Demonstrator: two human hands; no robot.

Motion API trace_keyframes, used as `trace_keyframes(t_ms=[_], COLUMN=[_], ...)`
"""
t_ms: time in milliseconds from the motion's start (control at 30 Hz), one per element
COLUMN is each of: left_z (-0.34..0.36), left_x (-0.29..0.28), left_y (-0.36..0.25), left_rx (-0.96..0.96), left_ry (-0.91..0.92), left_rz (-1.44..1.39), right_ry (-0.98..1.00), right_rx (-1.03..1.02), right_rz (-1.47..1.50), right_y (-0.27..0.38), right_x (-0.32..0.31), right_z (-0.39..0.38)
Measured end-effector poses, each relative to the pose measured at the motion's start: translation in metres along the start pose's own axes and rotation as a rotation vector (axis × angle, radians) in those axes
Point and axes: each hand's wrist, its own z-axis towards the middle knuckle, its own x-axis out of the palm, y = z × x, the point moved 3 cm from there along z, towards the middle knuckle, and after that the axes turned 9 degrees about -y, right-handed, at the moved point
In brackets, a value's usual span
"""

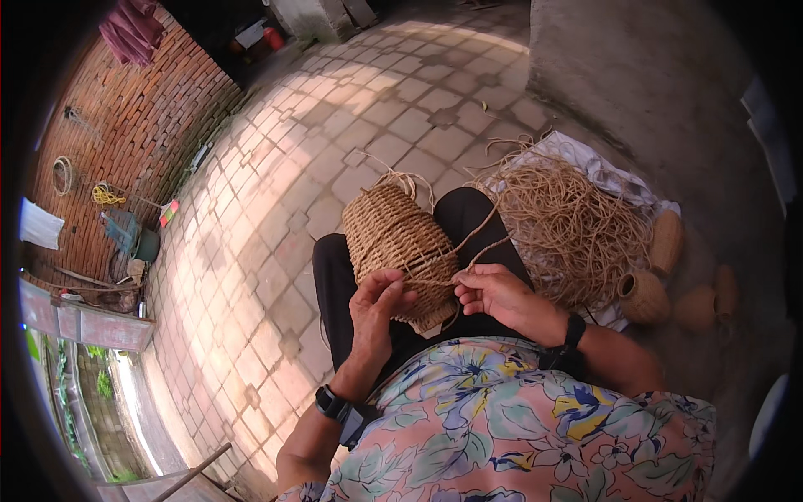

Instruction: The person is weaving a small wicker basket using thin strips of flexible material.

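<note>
A woven straw-rope basket [393, 230] lies across my lap between my knees, loose strands sticking out at its far end. My left hand [378, 303] is closed in a pinch at the basket's near left side, thumb against forefinger, with a thin strand of cord at its fingertips. On the other side, my right hand [500, 294] pinches a straw cord [483, 224] close to the weave. That cord runs up over my right knee toward the pile. A short stretch of strand spans the gap between both hands, in front of the basket.
At my right, a heap of loose straw cord [577, 230] lies on a white sheet [577, 155]. Small woven vessels [644, 299] stand beside it along a grey wall [636, 75]. Paving [251, 276] spreads ahead and left, up to a brick wall [125, 142] with hung items.
</note>
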Motion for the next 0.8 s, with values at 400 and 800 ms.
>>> trace_keyframes(t_ms=[400,800], left_z=[-0.007,-0.014], left_x=[0.003,0.01], left_y=[0.001,-0.005], left_rx=[-0.006,0.029], left_ry=[0.013,0.077], left_rz=[-0.031,-0.007], right_ry=[0.002,-0.142], right_rx=[-0.33,-0.371], right_rz=[-0.172,-0.263], right_y=[0.033,0.019], right_x=[0.05,0.049], right_z=[0.012,0.008])
